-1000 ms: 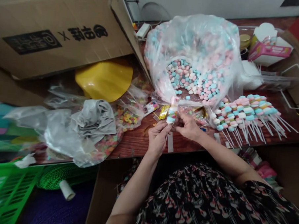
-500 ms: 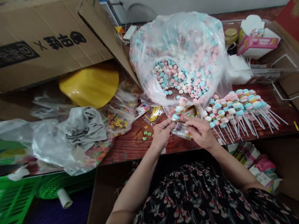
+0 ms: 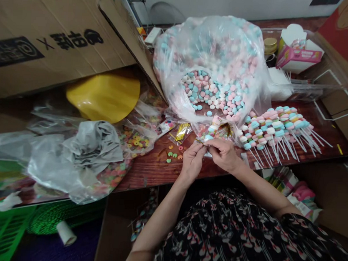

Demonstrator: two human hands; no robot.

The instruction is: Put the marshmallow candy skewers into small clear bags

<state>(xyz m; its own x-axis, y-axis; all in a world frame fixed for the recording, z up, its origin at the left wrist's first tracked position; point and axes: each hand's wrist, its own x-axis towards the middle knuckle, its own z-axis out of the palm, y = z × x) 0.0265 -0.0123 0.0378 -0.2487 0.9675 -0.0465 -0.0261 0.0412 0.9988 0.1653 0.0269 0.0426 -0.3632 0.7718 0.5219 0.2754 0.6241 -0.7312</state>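
While my left hand (image 3: 193, 157) pinches the base of a clear-wrapped stack of pastel pink, white and blue candies (image 3: 212, 130), my right hand (image 3: 225, 154) is here too, fingers bunched narrow, their exact grip hidden. Both forearms reach forward, wrists low over the red-brown wooden table (image 3: 149, 168), the stack leaning away from me. Half a second ago my hands were apart; now they meet, a thin gold tie (image 3: 199, 140) jutting left.

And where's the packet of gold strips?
In the head view, the packet lies on the table, left of the held candy stick, just beyond the loose little rings.
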